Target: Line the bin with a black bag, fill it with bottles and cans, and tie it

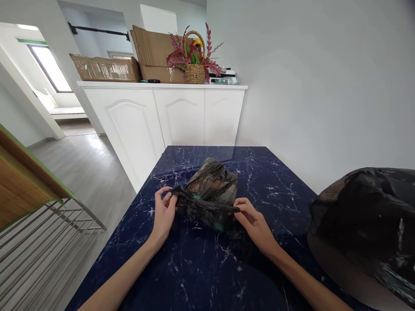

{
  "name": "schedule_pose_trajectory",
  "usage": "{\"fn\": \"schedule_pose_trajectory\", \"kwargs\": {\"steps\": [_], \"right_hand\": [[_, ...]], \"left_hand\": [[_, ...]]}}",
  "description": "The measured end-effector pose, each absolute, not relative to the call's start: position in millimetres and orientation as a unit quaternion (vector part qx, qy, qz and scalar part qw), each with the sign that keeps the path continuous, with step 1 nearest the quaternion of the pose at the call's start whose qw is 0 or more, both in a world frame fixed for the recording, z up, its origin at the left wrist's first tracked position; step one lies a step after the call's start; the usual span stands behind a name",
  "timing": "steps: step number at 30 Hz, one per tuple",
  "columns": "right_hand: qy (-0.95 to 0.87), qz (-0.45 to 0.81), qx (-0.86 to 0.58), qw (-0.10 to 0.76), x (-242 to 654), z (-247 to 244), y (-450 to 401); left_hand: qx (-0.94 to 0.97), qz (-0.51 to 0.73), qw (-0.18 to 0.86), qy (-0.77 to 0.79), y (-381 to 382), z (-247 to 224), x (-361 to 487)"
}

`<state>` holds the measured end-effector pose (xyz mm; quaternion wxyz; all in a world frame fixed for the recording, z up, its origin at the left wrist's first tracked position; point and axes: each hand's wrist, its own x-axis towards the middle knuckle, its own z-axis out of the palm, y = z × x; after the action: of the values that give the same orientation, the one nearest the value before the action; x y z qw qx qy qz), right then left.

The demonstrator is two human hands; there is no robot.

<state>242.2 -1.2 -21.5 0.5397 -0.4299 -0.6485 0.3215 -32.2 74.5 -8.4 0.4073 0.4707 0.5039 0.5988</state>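
A thin black plastic bag with unclear contents lies on the blue marbled table. Its upper part is drawn into a twisted strip on the side toward me. My left hand pinches the strip's left end between thumb and fingers. At the right end, my right hand grips the strip's tip the same way. The strip is stretched between the two hands. Through the film, reddish and green patches show faintly.
A large bin lined with a black bag stands at the right. Behind the table is a white cabinet bearing cardboard boxes, a flower basket and bottles. A metal rack is at the left.
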Motion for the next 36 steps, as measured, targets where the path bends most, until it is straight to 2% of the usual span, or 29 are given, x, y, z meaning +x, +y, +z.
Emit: {"fn": "schedule_pose_trajectory", "kwargs": {"steps": [3,12,14,16,18,19,23,26,32,36], "right_hand": [[-0.661,0.378,-0.397,0.512,245.4,-19.3,-1.8],[-0.716,0.378,-0.340,0.479,246.8,-15.2,-6.4],[-0.740,0.337,-0.350,0.465,244.1,-17.0,-10.2],[-0.773,0.279,-0.355,0.445,240.0,-19.6,-14.0],[-0.807,0.220,-0.346,0.425,235.9,-21.4,-16.8],[-0.821,0.196,-0.339,0.416,234.3,-21.7,-17.7],[-0.845,0.121,-0.339,0.395,231.3,-19.4,-18.8],[-0.856,0.092,-0.337,0.380,231.9,-18.5,-18.9],[-0.838,0.060,-0.330,0.430,231.6,-20.8,-20.7],[-0.802,0.064,-0.331,0.493,230.4,-20.5,-21.2]], "left_hand": [[0.408,0.620,0.410,0.530,83.7,-8.8,-46.3],[0.408,0.643,0.320,0.564,107.4,5.5,-96.0],[0.453,0.653,0.243,0.556,103.0,13.0,-93.9],[0.547,0.647,0.099,0.522,91.8,19.3,-85.3],[0.668,0.600,-0.030,0.439,73.6,22.1,-71.5],[0.732,0.559,-0.056,0.386,62.3,21.9,-63.5],[0.932,0.304,-0.014,0.196,14.6,13.5,-35.2],[0.963,0.191,-0.005,0.188,-6.0,6.5,-29.5],[0.934,0.207,0.020,0.291,-6.7,-1.8,-40.1],[0.892,0.258,-0.042,0.368,-7.9,-13.9,-42.9]]}}
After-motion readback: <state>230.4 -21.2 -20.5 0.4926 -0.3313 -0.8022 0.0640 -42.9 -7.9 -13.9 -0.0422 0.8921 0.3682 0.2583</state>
